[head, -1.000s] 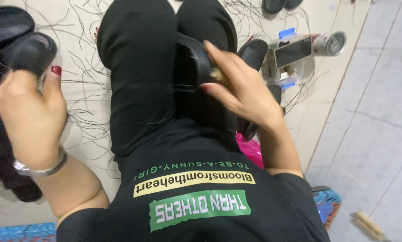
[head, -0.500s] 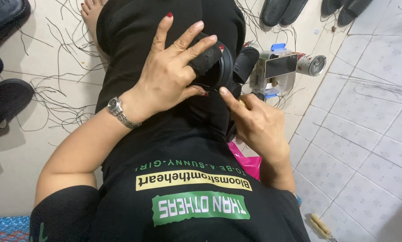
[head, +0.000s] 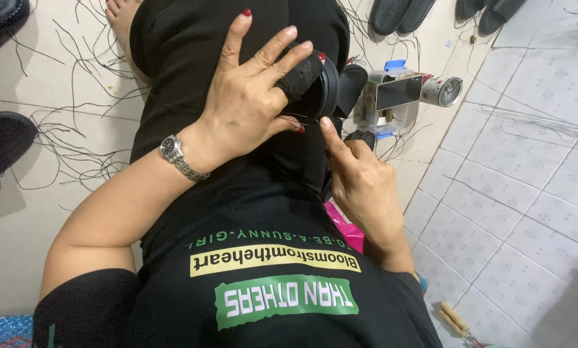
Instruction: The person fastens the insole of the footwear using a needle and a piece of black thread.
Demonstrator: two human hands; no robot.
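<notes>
My left hand (head: 250,96), with a metal wristwatch, is clamped over a black shoe piece (head: 318,80) that rests on my black-trousered lap. Its fingers spread across the top and the thumb is underneath. My right hand (head: 363,187) sits just below and to the right. Its index finger is stretched out and touches the shoe's lower edge, where a thin dark thread (head: 295,118) runs. The other fingers are curled in and hide the palm. Something small and dark (head: 363,136) shows by the thumb.
A clear plastic box with blue clips (head: 392,96) and a can (head: 442,90) lie on the floor to the right. Black slippers (head: 398,13) lie beyond, dark shoes (head: 2,138) to the left. Loose black threads (head: 76,142) litter the tiles. A wooden-handled tool (head: 456,320) lies at bottom right.
My left hand came in from the left, where it held up a dark shoe piece, and now grips the shoe on my lap. My right index finger has stretched out to the shoe's edge.
</notes>
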